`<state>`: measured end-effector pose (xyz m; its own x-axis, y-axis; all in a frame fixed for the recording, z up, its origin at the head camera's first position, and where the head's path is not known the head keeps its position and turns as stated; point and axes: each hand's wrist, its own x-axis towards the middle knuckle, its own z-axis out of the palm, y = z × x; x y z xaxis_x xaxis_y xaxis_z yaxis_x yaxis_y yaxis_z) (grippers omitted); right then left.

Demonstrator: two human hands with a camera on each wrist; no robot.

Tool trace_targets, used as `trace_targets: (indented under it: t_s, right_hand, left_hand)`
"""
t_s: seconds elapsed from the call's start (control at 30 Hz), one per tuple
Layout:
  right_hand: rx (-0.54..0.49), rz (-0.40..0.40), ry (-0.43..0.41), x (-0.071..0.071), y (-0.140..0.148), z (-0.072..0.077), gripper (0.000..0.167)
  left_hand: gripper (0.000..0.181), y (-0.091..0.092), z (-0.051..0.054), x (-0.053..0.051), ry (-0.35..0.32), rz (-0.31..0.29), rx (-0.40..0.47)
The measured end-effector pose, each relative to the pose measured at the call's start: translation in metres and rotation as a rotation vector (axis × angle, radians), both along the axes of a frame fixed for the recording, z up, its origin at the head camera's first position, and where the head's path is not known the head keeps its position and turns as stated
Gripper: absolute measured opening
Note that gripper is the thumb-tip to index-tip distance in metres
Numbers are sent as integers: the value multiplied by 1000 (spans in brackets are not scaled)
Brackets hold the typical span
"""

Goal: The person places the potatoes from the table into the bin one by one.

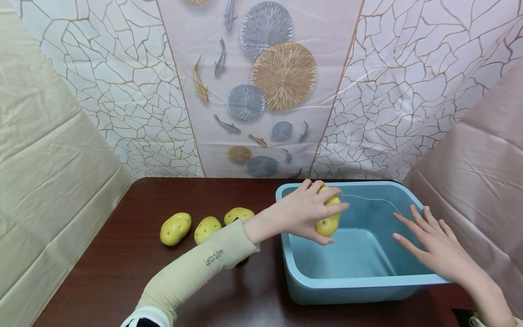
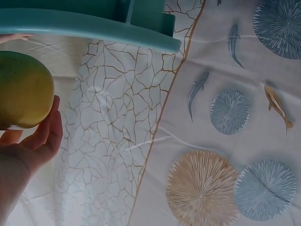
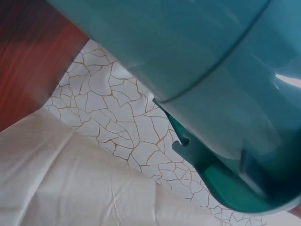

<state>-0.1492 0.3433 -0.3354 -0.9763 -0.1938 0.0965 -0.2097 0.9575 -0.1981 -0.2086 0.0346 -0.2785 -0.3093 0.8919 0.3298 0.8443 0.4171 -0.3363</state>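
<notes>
My left hand [image 1: 304,211] grips a yellow potato [image 1: 328,218] over the left part of a blue plastic tub [image 1: 347,284]. The left wrist view shows the same potato [image 2: 23,89] up close, with fingertips curled round its side. Above the tub's right side is my right hand [image 1: 439,245], fingers spread and holding nothing; whether it touches the rim I cannot tell. Left of the tub, three more potatoes lie on the dark table: one at the far left [image 1: 175,229], one in the middle [image 1: 207,229], and one [image 1: 238,215] partly behind the left forearm.
The dark red-brown table [image 1: 102,272] runs up to a patterned cloth backdrop [image 1: 253,136]. Plain cloth hangs at the left [image 1: 49,181] and right [image 1: 482,181] sides. The tub stands on the table's right half, close to the right cloth.
</notes>
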Motion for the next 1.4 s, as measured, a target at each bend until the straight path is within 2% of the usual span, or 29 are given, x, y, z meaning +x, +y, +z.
trace_targets:
  t_s: [0.43, 0.73, 1.03, 1.23, 1.4]
  right_hand:
    - [-11, 9, 39, 0, 1, -3, 63]
    - [-22, 9, 37, 0, 1, -3, 64]
    - [-28, 0, 37, 1, 1, -3, 67]
    - [-27, 3, 43, 1, 1, -3, 66]
    - [-22, -2, 51, 0, 0, -3, 66]
  left_hand:
    - [68, 9, -2, -2, -11, 31, -73]
    - [69, 12, -6, -4, -9, 26, -91]
    - [71, 12, -4, -4, -14, 29, -78]
    - [68, 9, 3, -4, 45, -11, 8]
    - [62, 7, 1, -4, 70, -4, -4]
